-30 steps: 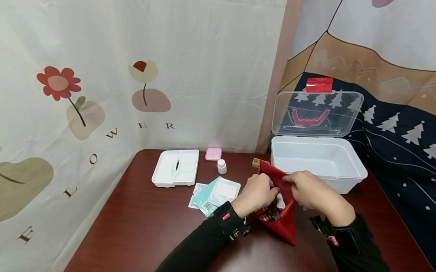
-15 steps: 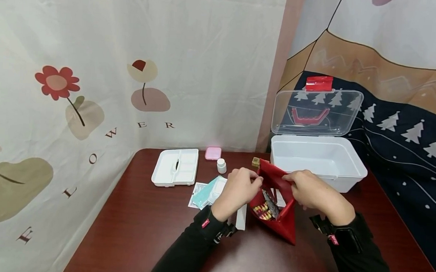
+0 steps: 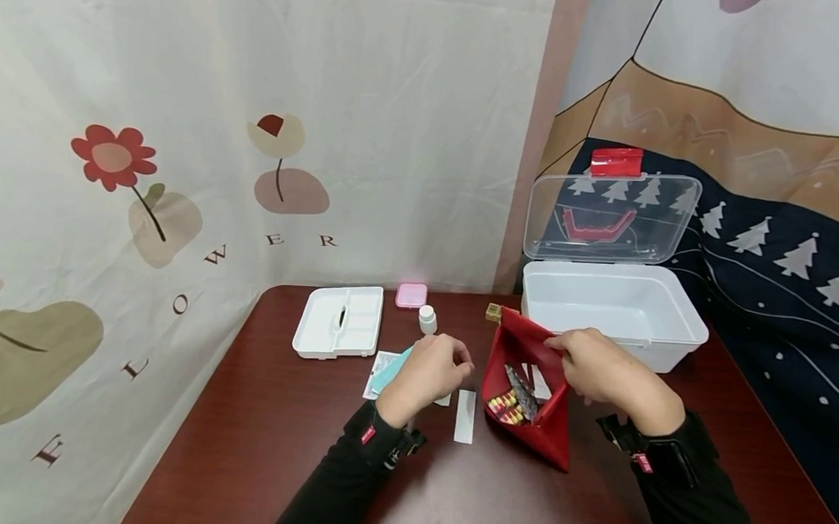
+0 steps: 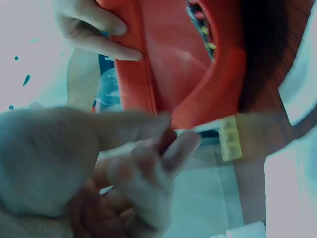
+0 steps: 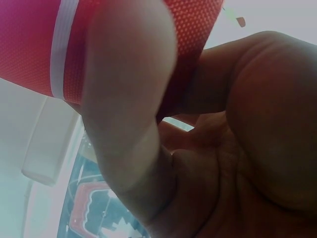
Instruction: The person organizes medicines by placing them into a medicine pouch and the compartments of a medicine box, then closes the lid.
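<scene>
In the head view a red pouch (image 3: 524, 442) stands open on the table. Inside it lie yellow-and-dark-red small pieces (image 3: 506, 407), a silvery pack (image 3: 524, 394) and a white piece (image 3: 540, 385). My right hand (image 3: 599, 366) grips the pouch's right rim between thumb and fingers. To the left of the pouch, my left hand (image 3: 428, 373) is above the table, thumb and fingertips together. The left wrist view shows a small dark red item (image 4: 167, 141) pinched there, too blurred to name. Partly hidden under this hand are a white-and-teal packet (image 3: 389, 371) and other flat packets.
A white strip (image 3: 464, 416) lies between the left hand and the pouch. Behind are a white bottle (image 3: 427, 320), a pink case (image 3: 411, 296) and a white compartment case (image 3: 338, 322). At the back right stands a white box (image 3: 613, 304) with its clear lid raised.
My left hand has come out of the pouch and moved left, over the packets, uncovering the pouch's contents and the white strip. The right hand keeps its grip in place.
</scene>
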Available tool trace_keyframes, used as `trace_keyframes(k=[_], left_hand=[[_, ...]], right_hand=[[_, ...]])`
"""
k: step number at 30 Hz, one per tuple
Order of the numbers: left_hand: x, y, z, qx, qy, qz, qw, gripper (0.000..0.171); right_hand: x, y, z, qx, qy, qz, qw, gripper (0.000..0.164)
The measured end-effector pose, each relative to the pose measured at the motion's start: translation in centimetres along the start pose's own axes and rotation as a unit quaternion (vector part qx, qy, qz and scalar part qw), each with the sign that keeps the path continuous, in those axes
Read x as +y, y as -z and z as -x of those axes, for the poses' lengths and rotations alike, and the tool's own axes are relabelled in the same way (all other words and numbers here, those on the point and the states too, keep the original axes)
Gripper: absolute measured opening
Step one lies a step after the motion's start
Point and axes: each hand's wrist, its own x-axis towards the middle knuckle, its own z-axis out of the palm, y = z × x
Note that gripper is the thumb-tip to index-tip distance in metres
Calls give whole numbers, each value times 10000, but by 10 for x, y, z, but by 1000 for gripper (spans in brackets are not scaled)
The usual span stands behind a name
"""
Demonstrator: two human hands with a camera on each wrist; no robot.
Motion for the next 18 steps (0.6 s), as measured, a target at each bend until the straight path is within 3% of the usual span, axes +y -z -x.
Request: trace_keyframes(k=[9, 18], left_hand=[[-12, -11, -2, -1103, -333, -685, 9910, 6], [-15, -26, -6, -1393, -297, -851, 9861, 19]], right_hand=[[1, -1, 1, 31, 31, -15, 10000, 43], [1, -1, 0, 29, 30, -25, 10000, 43]])
